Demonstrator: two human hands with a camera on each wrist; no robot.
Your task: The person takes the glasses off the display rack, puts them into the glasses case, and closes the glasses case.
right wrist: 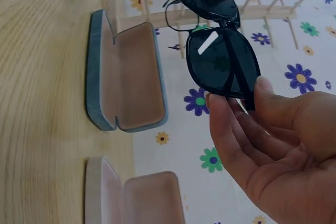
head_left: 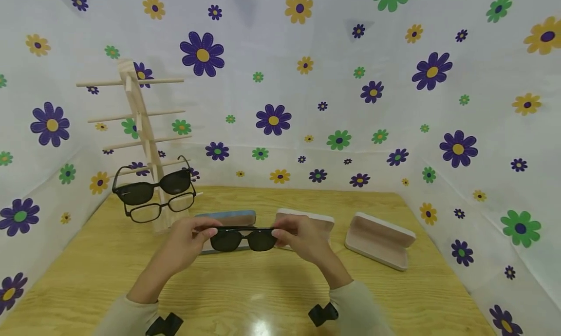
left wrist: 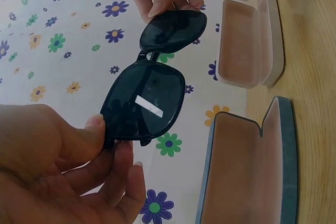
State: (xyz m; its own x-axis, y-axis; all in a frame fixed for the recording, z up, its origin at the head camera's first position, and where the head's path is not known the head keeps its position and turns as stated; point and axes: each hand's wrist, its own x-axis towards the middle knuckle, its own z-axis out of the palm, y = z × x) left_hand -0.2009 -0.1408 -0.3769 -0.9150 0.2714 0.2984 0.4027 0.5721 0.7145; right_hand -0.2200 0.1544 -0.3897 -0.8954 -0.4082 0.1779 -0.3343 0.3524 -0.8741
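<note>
The black sunglasses (head_left: 261,240) are up in the air over the wood-grain table (head_left: 245,289), straight in front of the person. The left hand (head_left: 187,239) pinches one end of the frame between thumb and fingers; the right hand (head_left: 303,236) pinches the other end likewise. I'd guess they grip out there to keep the pair level and most of each lens untouched.

The frame is glossy, the lenses large, rounded and dark. The temples seem folded in behind. A white strip on the lens may be glare or a label; I can't tell which.

Taking that pair as the clock's centre, a blue glasses case (head_left: 245,217) is just beyond at eleven, partly hidden. A white glasses case (head_left: 323,223) is near two, half behind a hand, and a pale glasses case (head_left: 380,241) at three. All stand open, probably for easy reach. At ten rises a wooden display rack (head_left: 137,100); its lower pegs bear tinted glasses (head_left: 138,193) and clear-lensed eyeglasses (head_left: 161,207), fronts outward, likely for display.
</note>
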